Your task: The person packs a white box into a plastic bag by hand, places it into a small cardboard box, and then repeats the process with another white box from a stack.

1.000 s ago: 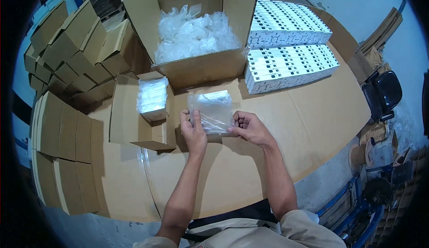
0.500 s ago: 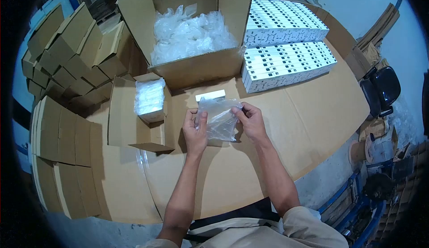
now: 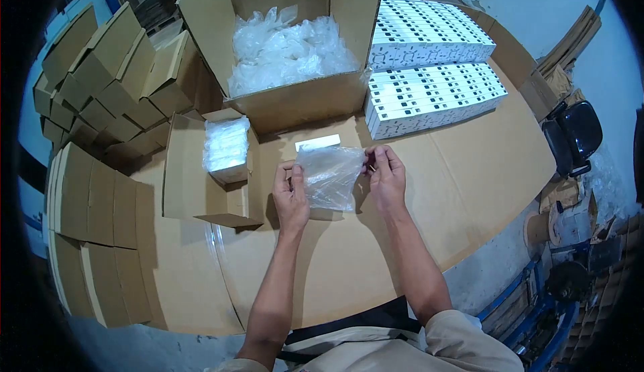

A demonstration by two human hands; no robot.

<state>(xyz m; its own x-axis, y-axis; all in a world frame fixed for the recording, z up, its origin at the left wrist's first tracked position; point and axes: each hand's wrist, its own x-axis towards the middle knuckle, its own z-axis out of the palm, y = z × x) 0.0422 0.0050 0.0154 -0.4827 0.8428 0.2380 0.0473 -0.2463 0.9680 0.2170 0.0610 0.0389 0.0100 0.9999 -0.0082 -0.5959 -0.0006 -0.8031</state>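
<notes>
A clear plastic bag is stretched between my two hands above the cardboard-covered table. My left hand pinches its left edge, thumb in front. At the bag's upper right corner, my right hand has thumb and fingers closed on the plastic. Just behind the bag lies a small white box, partly covered by it. To the left stands an open small carton holding a stack of plastic-wrapped packs.
Behind my hands a large open carton holds a heap of clear plastic bags. White printed boxes stand in rows at the back right. Brown cartons are stacked at left. A black chair is beyond the table's right edge.
My right hand has shifted slightly right and turned, its thumb moving from the front of the bag to the corner. The bag is spread flatter. My left hand keeps its grip.
</notes>
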